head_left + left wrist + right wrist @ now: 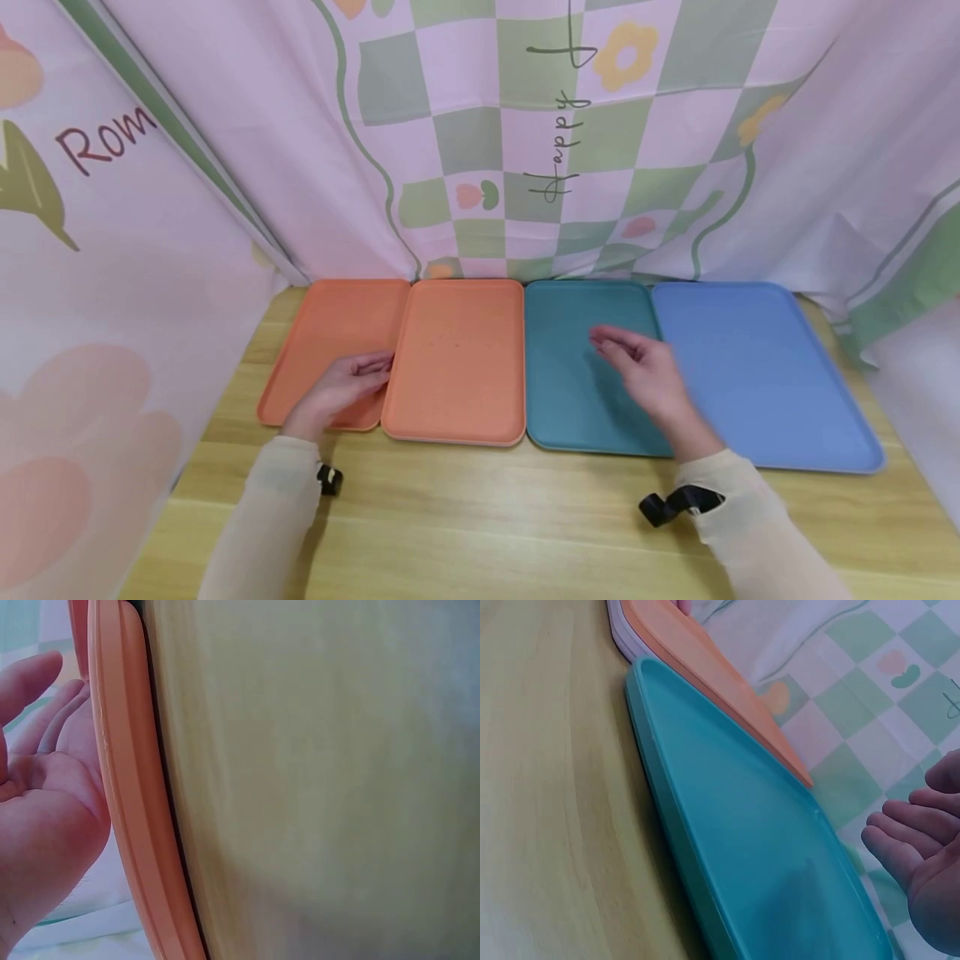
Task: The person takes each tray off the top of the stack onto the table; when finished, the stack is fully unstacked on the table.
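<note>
My left hand (341,387) lies over the left orange tray (330,333), its fingertips at the left rim of the second orange tray (457,358). In the left wrist view its fingers look nearly straight, with the thumb apart, and the hand shows behind an orange tray wall (139,780). Over the teal tray (570,400) hovers my right hand (645,367), holding nothing. Its fingers are loosely bent in the right wrist view, above the teal surface (727,795). A shadow falls on the teal tray below that hand.
To the right lies a larger blue tray (772,375). Under the second orange tray a pale lilac edge (620,634) shows. The trays stand side by side on a wooden table (480,525), against a patterned curtain (540,150) at the back. More cloth hangs at both sides.
</note>
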The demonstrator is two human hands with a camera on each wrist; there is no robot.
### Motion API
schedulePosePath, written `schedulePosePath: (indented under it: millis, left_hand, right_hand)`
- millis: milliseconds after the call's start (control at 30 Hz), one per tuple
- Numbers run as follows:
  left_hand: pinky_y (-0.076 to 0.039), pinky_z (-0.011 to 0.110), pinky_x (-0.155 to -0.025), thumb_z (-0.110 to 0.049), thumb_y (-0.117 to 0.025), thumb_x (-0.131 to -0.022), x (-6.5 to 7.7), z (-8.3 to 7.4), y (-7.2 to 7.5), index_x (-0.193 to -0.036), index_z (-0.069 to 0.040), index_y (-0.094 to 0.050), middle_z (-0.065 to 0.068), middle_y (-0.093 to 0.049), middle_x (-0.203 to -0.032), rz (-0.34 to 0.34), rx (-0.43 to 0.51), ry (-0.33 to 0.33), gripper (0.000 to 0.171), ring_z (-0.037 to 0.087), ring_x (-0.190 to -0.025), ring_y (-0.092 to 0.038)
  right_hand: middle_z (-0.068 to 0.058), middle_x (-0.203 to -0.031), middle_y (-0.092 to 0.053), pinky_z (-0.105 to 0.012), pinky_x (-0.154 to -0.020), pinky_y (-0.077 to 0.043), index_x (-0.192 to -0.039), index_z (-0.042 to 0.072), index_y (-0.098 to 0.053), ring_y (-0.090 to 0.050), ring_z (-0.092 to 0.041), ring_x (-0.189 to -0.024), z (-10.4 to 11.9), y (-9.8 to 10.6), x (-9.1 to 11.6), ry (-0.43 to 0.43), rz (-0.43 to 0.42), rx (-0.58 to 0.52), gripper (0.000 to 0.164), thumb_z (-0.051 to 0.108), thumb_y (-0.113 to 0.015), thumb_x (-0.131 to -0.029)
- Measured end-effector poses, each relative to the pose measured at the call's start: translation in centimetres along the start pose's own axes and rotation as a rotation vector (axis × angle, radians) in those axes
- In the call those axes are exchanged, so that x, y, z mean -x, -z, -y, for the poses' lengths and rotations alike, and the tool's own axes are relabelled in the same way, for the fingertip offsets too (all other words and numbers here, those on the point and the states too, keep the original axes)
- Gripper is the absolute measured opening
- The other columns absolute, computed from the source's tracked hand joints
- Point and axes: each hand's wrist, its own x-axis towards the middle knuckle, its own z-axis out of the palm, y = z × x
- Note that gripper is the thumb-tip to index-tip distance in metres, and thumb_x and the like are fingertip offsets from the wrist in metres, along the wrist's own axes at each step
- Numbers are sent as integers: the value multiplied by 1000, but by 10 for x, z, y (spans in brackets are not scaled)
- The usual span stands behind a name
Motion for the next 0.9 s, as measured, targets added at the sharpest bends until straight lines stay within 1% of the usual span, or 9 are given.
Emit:
schedulePosePath:
  millis: [233,300,367,467,533,600,700,800,900]
  left_hand:
    - [-52,13,-105,-4,-60,-109,-1,0,-2,-158,8,-47,28,-46,-165,-17,-8,0,53,39,-155,-44]
    - [-52,13,-105,-3,-60,-109,-1,1,-1,-158,9,-47,28,-46,-164,-18,-7,-6,52,39,-155,-44]
    - [-52,13,-104,-3,-60,-109,-2,1,-1,-158,10,-46,29,-46,-164,-16,-5,-11,53,40,-155,-44]
    - [-52,13,-104,-2,-60,-108,-2,3,0,-158,11,-45,30,-45,-164,-10,8,-14,53,41,-155,-43]
    - [-52,12,-104,-3,-60,-108,-2,2,0,-158,11,-45,30,-45,-164,-9,12,-14,53,41,-155,-43]
    - [-52,12,-104,-3,-60,-108,-3,2,0,-158,11,-46,30,-45,-164,-8,9,-14,53,41,-155,-43]
    - [-52,12,-103,-4,-61,-108,-2,2,-1,-158,10,-46,29,-45,-164,-10,4,-4,54,40,-155,-44]
    - [-52,11,-101,-4,-61,-109,-2,1,-1,-158,10,-46,28,-45,-165,-13,-1,1,53,40,-154,-44]
    - [-52,10,-100,-4,-60,-109,-1,0,-1,-158,9,-46,28,-45,-165,-16,1,4,53,39,-154,-45]
  right_hand:
    - [-25,-142,-70,-3,-91,-50,-145,-4,-65,-62,18,-109,-1,-16,-1,6,-5,71,40,19,-58,-113]
    - [-21,-141,-72,-2,-90,-49,-144,0,-67,-66,10,-115,0,-20,0,0,-7,99,38,20,-59,-113]
    - [-19,-141,-72,-2,-90,-48,-144,0,-68,-69,-7,-124,0,-25,-1,-3,-6,112,38,20,-59,-113]
    - [-19,-142,-72,-1,-90,-46,-143,0,-68,-67,-31,-134,0,-31,-1,-12,6,119,37,18,-59,-113]
    - [-21,-141,-72,-1,-90,-46,-143,-2,-68,-65,-38,-135,0,-35,-2,-16,13,117,36,15,-59,-112]
    - [-21,-141,-71,-2,-90,-47,-143,-2,-68,-66,-39,-134,0,-40,-3,-22,22,125,36,14,-60,-112]
    - [-23,-142,-70,-12,-96,-54,-145,-4,-66,-67,-40,-134,2,-47,-4,-28,44,139,37,12,-60,-111]
    - [-26,-144,-68,-33,-106,-59,-146,-6,-63,-66,-41,-135,2,-54,-5,-27,66,145,39,9,-59,-110]
    - [-28,-145,-66,-51,-110,-57,-147,-9,-61,-66,-43,-135,0,-61,-5,-16,75,148,41,8,-60,-110]
